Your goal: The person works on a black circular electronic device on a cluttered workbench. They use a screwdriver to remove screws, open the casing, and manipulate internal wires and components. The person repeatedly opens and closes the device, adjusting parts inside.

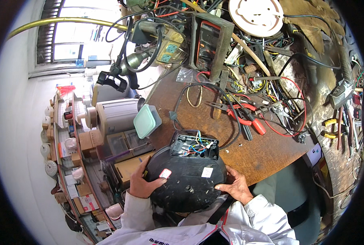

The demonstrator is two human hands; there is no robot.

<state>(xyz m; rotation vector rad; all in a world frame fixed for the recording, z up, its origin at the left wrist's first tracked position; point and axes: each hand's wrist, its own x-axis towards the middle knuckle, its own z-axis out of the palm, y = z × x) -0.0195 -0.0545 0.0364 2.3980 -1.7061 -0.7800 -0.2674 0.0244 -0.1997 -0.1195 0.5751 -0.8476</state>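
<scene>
A round black plastic housing [186, 188] with two small labels is held at the front edge of the worn brown desk. At its top sits an open compartment [194, 145] with coloured wires and connectors, and a black cable runs from it onto the desk. My left hand [145, 179] grips the housing's left side, with the thumb on its face beside a red-edged label. My right hand [237, 183] grips its right side, thumb on the face below the white label. The housing's underside is hidden.
Red-handled pliers [243, 114], a red screwdriver [257, 125], tangled leads and tools cover the desk's back and right [222, 155]. A pale-lidded plastic box [145, 120] sits at its left edge. A white round disc [255, 14] lies at the back. Shelves with boxes [82, 190] stand left.
</scene>
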